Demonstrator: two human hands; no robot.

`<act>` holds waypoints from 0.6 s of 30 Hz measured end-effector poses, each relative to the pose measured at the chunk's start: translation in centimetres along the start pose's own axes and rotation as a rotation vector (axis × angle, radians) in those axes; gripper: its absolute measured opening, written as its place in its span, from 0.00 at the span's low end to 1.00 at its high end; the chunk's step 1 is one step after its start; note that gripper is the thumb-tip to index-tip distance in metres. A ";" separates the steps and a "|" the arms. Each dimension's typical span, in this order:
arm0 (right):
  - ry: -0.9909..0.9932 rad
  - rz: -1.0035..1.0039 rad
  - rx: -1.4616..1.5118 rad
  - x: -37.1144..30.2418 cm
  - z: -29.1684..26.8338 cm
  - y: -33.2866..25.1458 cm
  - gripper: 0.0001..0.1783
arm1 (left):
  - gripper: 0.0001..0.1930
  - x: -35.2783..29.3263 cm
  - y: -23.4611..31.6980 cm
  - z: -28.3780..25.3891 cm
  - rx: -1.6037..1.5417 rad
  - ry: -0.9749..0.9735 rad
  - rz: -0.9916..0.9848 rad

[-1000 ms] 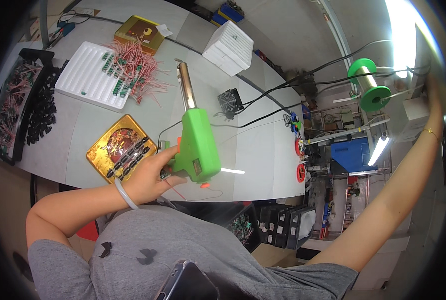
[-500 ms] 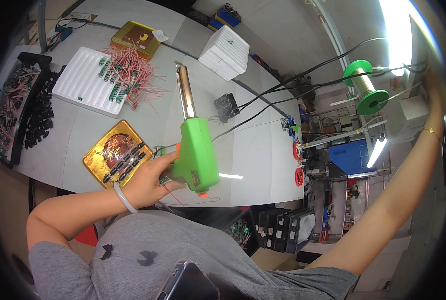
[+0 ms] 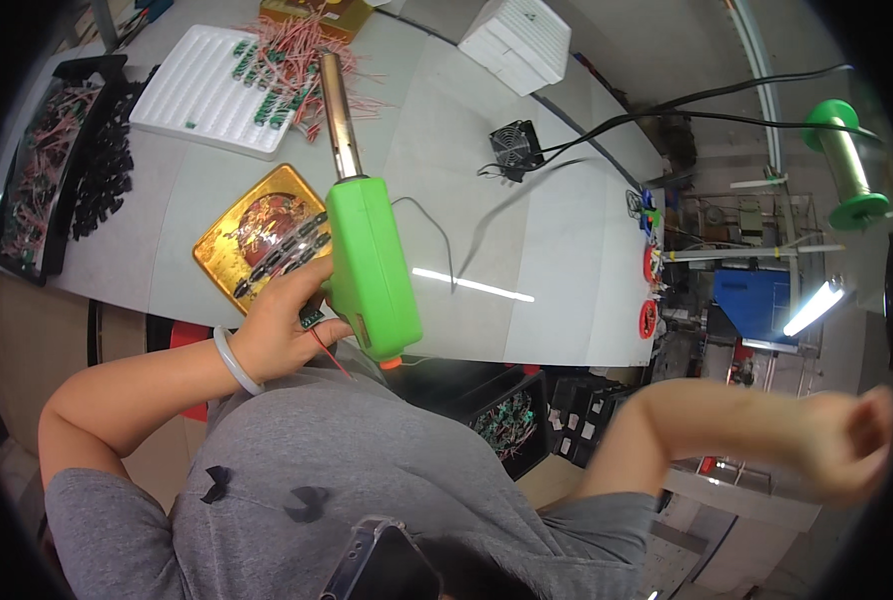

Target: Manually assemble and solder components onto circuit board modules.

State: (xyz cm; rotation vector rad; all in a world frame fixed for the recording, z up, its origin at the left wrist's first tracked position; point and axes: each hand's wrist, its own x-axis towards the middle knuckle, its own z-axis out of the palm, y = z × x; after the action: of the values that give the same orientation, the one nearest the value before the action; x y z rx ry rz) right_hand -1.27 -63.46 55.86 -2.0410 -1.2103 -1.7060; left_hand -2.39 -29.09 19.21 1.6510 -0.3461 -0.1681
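My left hand [image 3: 282, 315] is closed behind a green soldering gun [image 3: 375, 270], whose body hides most of the fingers. The gun's metal barrel points away from me. By my thumb there is a small circuit board [image 3: 312, 318] with a red wire hanging from it. Just beyond that hand, several black pieces [image 3: 285, 255] lie in a row over a gold tin lid [image 3: 210, 250]. Far off to the right, my right hand [image 3: 849, 445] is raised with bent fingers, smeared by motion; whether it holds anything does not show.
A white ridged tray [image 3: 182, 100] bears green boards and a heap of red wires [image 3: 302, 60]. On the left, a black bin [image 3: 52, 170] stands beside loose black parts [image 3: 104, 180]. A small fan [image 3: 515, 147], a white block [image 3: 517, 40] and a hanging solder spool [image 3: 849, 165] are farther right.
My right arm has come down from the upper right, away from the solder spool, and bent at the elbow. The soldering gun has shifted slightly left against the table, and the view has turned.
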 end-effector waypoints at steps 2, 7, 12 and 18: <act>0.189 -0.068 0.013 -9.0 10.7 -7.9 0.15 | 0.17 -0.1 -0.5 -0.1 0.012 -0.001 -0.040; -0.474 0.987 0.346 -24.5 17.9 -10.5 0.02 | 0.32 -0.5 -1.0 -0.7 0.064 0.004 -0.032; -0.952 1.593 0.289 -42.8 23.6 -8.4 0.06 | 0.17 -0.4 -1.5 -1.2 0.079 0.068 -0.069; -1.226 1.420 0.094 -63.0 24.9 -9.6 0.13 | 0.24 0.4 -1.7 -1.4 0.032 0.047 -0.083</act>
State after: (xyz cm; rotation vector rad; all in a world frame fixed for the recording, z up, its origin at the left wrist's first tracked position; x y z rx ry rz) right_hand 10.63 -69.71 -11.20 -2.6476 0.2738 0.2932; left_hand -1.40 -27.80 17.74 1.6998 -0.2455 -0.1867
